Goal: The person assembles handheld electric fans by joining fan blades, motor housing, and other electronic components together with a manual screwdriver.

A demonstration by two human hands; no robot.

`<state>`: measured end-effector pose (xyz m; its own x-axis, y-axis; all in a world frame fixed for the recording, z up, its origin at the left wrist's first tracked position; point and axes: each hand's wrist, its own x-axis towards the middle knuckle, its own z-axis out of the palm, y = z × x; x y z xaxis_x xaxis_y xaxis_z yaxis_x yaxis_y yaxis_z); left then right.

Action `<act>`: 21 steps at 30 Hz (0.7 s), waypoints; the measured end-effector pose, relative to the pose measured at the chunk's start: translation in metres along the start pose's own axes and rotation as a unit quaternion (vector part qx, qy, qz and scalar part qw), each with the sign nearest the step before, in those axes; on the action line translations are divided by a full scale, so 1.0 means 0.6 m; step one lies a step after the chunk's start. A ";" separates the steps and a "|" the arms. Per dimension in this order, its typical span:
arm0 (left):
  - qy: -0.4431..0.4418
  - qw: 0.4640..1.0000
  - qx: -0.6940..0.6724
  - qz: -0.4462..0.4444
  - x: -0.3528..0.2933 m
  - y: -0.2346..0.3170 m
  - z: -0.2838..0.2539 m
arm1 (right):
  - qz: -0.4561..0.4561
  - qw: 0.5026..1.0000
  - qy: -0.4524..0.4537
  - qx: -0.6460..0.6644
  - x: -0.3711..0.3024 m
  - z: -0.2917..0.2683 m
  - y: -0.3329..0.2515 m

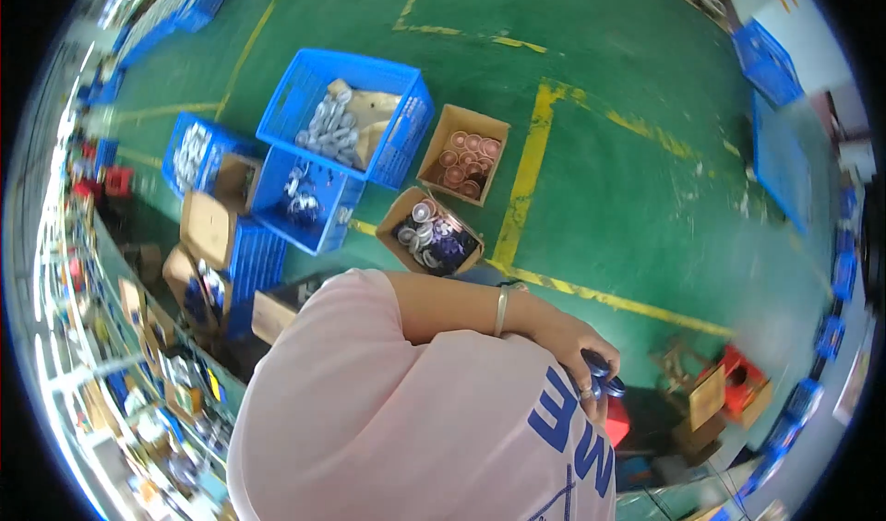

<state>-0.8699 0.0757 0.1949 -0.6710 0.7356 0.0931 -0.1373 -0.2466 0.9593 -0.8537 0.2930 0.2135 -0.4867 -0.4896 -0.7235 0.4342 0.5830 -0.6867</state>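
My left arm, with a pale band at the wrist, reaches across the front of my light pink shirt. At its end, my left hand [574, 347] is closed round a few glossy dark blue round pieces [600, 373] that look like caps or small wheels. The fingers curl over them, and one wears a ring. Close below the hand is a red object [616, 423], partly hidden by my shirt. My right hand does not show.
On the green floor stand a large blue crate [420, 119] of grey parts, smaller blue crates [268, 175], a carton [501, 133] of pinkish round pieces and another carton [392, 209] of white and purple parts. A red box [752, 383] stands at right.
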 end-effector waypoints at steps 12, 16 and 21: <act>0.289 0.949 0.068 0.106 0.040 0.051 -0.368 | -0.135 0.930 -0.200 -0.276 0.374 -0.223 -0.320; 0.297 0.939 0.142 0.104 0.032 0.130 -0.531 | -0.179 0.883 -0.240 -0.361 0.514 -0.218 -0.506; 0.338 0.925 0.150 0.085 -0.026 0.202 -0.701 | -0.269 0.807 -0.301 -0.431 0.645 -0.206 -0.660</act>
<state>-1.1825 -0.2307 0.1979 -0.9808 0.1147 0.1579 0.1516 -0.0618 0.9865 -1.3075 -0.0474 0.2143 0.1396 -0.8974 -0.4185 -0.5327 0.2882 -0.7957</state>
